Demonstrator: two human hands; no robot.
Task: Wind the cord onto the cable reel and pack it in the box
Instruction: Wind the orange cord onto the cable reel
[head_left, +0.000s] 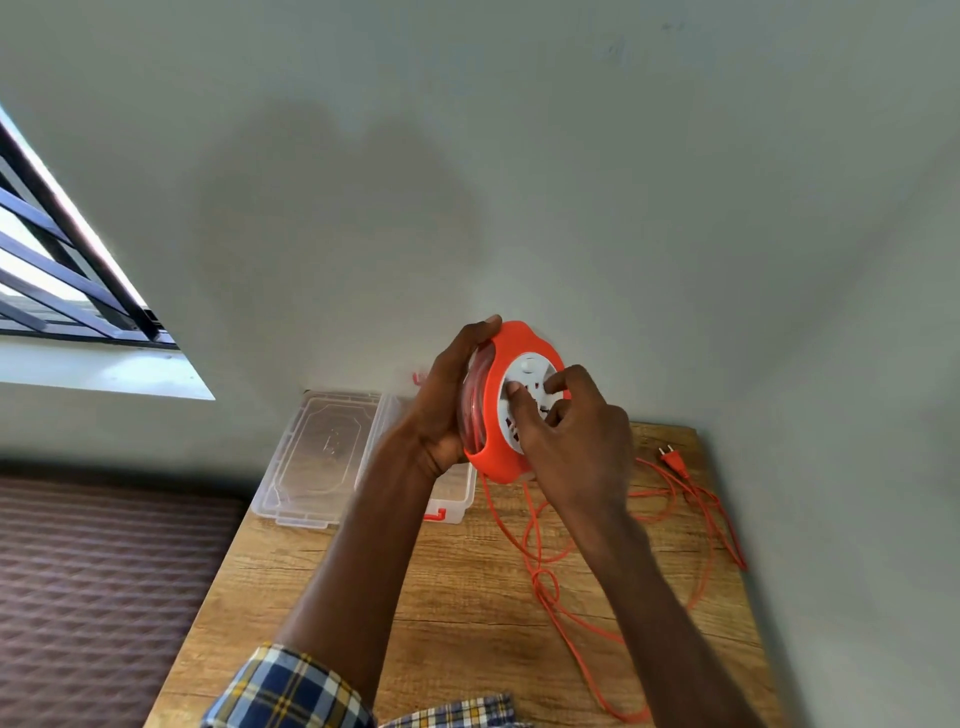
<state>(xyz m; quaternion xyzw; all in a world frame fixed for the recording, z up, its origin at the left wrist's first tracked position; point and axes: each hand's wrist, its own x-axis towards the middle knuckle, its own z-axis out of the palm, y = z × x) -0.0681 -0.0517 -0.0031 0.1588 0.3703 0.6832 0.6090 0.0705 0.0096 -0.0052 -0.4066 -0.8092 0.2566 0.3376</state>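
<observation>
An orange cable reel (511, 345) with a white socket face is held upright above the wooden table (467, 597). My left hand (441, 402) grips its rim and back from the left, fingertips over the top edge. My right hand (571, 431) has its curled fingers on the white centre of the face. Some orange cord is wound inside the reel. The rest of the cord (550, 587) trails down from the reel in loose loops across the table, ending at the plug (674, 460) at the far right. The clear plastic box (452, 499) lies open behind my left arm.
The box's transparent lid (322, 452) is folded out to the left, with orange latches. The table stands in a corner between two grey walls. A brown patterned surface (98, 587) lies left of the table, and a barred window (62, 270) is at the upper left.
</observation>
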